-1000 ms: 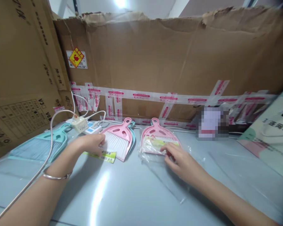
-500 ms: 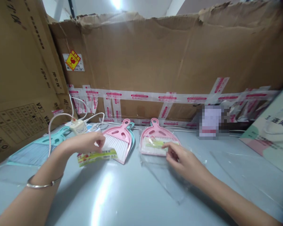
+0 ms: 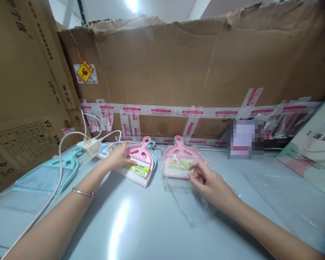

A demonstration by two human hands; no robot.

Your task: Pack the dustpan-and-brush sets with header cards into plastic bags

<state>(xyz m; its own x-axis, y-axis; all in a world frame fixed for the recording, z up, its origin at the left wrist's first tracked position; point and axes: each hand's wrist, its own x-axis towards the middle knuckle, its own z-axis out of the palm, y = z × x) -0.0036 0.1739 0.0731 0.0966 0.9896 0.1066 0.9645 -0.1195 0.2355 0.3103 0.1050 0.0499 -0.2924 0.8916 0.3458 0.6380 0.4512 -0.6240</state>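
Note:
My left hand grips a green and yellow printed label card, its thumb across the card's top. The card lies over the white bristles of a pink dustpan and brush set. Behind that set, the edge of a teal dustpan shows. My right hand has curled fingers pinched at a clear plastic bag. A second pink dustpan and brush set is in this bag, with a similar label card over its bristles.
At the left lies a teal dustpan and brush set. A white charger with cables sits near it. Cardboard stands along the back. At the right are clear plastic and a printed box.
My left hand has moved right and brought the label card onto the left pink set's bristles. My right hand has stayed near the second set; the bag's lower end has shifted left.

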